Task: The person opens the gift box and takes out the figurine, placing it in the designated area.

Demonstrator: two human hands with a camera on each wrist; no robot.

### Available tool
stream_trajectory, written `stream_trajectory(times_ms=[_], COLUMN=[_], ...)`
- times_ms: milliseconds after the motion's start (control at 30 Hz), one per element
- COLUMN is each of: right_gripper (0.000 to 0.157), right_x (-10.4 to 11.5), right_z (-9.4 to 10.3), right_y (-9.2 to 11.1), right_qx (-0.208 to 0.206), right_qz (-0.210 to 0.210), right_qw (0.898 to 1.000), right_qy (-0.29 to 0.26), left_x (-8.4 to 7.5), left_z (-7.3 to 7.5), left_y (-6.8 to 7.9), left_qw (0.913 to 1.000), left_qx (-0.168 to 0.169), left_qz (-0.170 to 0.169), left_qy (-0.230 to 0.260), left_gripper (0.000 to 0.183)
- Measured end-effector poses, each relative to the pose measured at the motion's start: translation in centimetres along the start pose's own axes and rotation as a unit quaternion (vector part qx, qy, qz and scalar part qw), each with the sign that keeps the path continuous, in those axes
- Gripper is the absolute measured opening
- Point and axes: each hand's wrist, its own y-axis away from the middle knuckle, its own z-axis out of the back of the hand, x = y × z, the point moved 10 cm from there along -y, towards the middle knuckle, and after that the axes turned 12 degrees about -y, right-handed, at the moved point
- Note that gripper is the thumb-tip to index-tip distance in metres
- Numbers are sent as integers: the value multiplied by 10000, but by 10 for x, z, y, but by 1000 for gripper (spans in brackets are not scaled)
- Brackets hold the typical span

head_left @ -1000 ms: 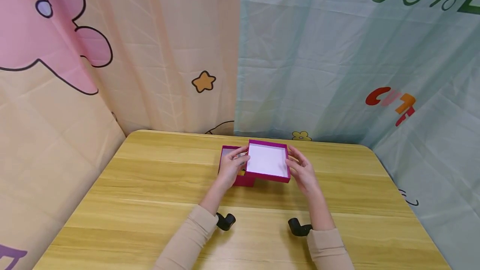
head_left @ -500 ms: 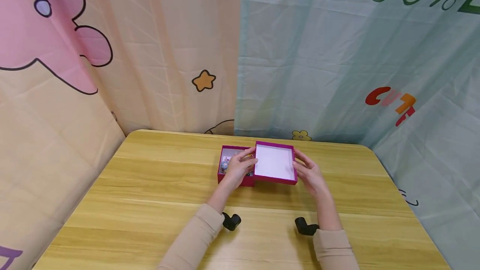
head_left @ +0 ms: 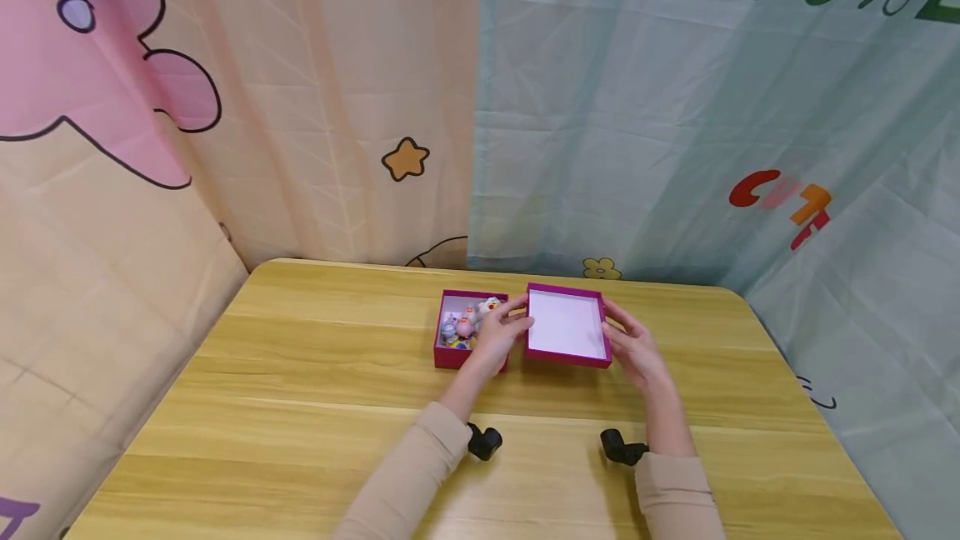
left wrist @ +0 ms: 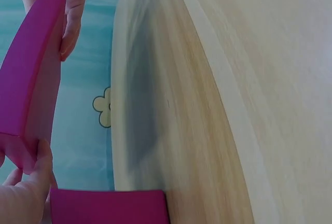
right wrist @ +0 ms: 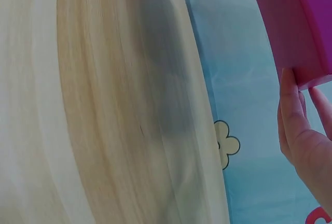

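A magenta box lid, white inside, is held between both hands with its hollow side toward the head camera. My left hand grips its left edge, and my right hand grips the right edge. In both wrist views the lid hangs above the table, casting a shadow. Just left of it stands the open magenta box, partly covered by my left hand. Inside the box lie several small colourful figurines, some hidden behind the left hand.
The wooden table has rounded far corners. Printed curtains hang right behind and beside it. A black wrist-camera mount sticks out from the left wrist, and another mount from the right one.
Both hands have carried the lid to the right, from over the box's right part to beside it. More of the box and its figurines shows now. The box has stayed in place.
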Motion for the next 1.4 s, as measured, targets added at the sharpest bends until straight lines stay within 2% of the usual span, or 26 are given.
stream_trajectory(times_ms=[200,300,467,667,800,900,933,967,1067,1167,1200,1333,1400], right_gripper=[57,58,59,58,56,56,56,56,56,57,57,57,57], right_x=[0,-1,-3,-5,-9,-14,-16,-17,-20,-23,-23,-26,-28], right_z=[8,13,22,35,40,42,43,43,45,47,48,49,49], right_y=[-2,-3,-5,-6,-8,-8,-9,-9,-11,-12,-13,-16,-17], right_qx=[45,36,6,-38,-8,4,6,8,-23,-75,-91,-152,-179], right_qz=[-18,-32,-63,-108,-136,-223,-257,-280,-335,-385,-416,-535,-583], right_qw=[10000,10000,9999,9995,9990,9987,9987,9987,9984,9979,9976,9964,9958], right_qy=[-11,9,158,280,415,468,447,437,447,513,540,638,685], left_x=[3,3,6,15,27,41,46,57,67,66,58,50,51], left_z=[-9,-13,-20,-30,-35,-36,-36,-36,-37,-38,-37,-37,-37], left_y=[0,-1,-1,-1,-4,-11,-14,-24,-30,-28,-19,-12,-13], left_qw=[9999,9997,9985,9953,9952,9960,9962,9965,9962,9955,9952,9945,9952], left_qx=[-128,-191,-410,-613,-683,-694,-695,-673,-673,-763,-797,-833,-771], left_qz=[90,-10,-162,-19,149,135,102,-186,-278,-214,70,135,182], left_qy=[-23,-118,-333,-751,-685,-538,-524,-469,-467,-510,-562,-622,-583], left_gripper=[42,42,41,40,39,39,39,37,38,37,39,39,39])
